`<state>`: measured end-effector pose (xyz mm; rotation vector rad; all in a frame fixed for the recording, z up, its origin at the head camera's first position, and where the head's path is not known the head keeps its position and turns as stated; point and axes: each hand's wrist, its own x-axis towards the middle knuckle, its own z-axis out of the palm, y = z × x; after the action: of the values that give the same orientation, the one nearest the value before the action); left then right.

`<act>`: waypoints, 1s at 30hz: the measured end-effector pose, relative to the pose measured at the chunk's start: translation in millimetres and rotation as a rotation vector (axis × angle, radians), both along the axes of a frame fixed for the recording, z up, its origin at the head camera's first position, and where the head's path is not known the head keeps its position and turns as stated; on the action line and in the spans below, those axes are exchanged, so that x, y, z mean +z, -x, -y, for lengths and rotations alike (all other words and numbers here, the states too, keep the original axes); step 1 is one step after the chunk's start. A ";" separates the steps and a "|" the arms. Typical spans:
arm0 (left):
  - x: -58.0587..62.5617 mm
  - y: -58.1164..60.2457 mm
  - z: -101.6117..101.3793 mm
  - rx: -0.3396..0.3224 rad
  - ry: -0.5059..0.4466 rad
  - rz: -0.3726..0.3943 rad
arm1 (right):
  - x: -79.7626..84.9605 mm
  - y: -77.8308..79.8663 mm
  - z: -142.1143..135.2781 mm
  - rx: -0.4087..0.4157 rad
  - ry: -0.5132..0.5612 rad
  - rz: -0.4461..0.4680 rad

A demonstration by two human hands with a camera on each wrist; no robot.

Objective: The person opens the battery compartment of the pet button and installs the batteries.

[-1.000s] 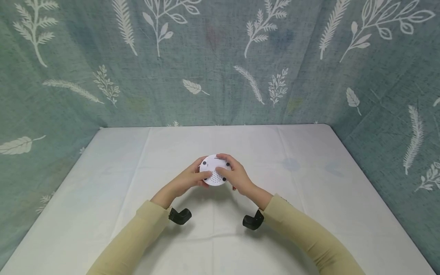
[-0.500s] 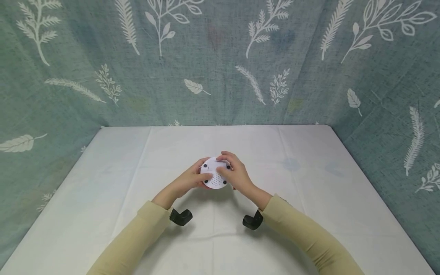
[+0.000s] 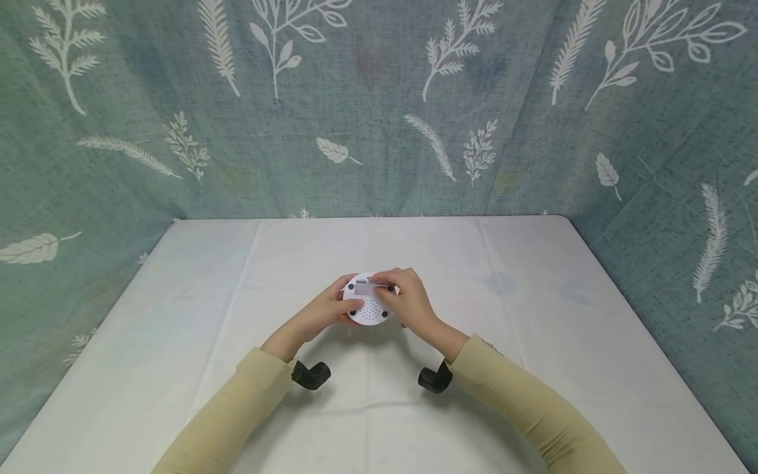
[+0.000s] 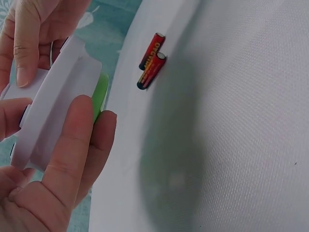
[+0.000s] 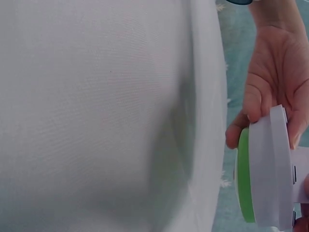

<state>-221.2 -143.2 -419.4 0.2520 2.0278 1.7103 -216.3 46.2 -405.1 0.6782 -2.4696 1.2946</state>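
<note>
A round white device (image 3: 367, 313) with speaker holes and black feet is held up over the table, its underside facing the head camera. A green part (image 5: 245, 176) shows on its other side in the right wrist view. My left hand (image 3: 324, 308) grips its left edge, thumb on the underside and fingers around the side. My right hand (image 3: 411, 301) pinches a white battery cover (image 5: 300, 166), which sticks out from the underside. Beside the fingers, the battery compartment (image 3: 366, 288) is exposed. Two red-and-black batteries (image 4: 152, 62) lie on the table in the left wrist view.
A white cloth covers the table (image 3: 533, 342). Green-grey curtains (image 3: 379, 131) with a white leaf print stand behind it and at both sides. Black wrist cameras (image 3: 311, 375) hang by both sleeves, above the cloth.
My right fingers have lifted the cover off the underside, exposing the battery compartment. The device has stayed nearly in place in my left hand, tilting slightly.
</note>
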 end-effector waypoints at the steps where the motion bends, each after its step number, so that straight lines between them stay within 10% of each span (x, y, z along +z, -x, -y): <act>1: 0.0 0.1 0.3 -0.001 -0.002 0.000 | 0.4 0.4 -0.1 0.004 0.004 0.007; 20: 2.0 2.0 4.6 0.015 -0.016 0.024 | 10.4 12.9 -27.0 -0.024 0.244 0.315; 30: 0.5 0.8 10.1 0.044 0.013 0.031 | 1.4 17.4 -70.4 -0.115 0.195 0.429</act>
<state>-222.0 -153.3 -418.9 0.1773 2.0352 1.7164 -233.7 116.6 -403.7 0.2229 -2.5991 1.7560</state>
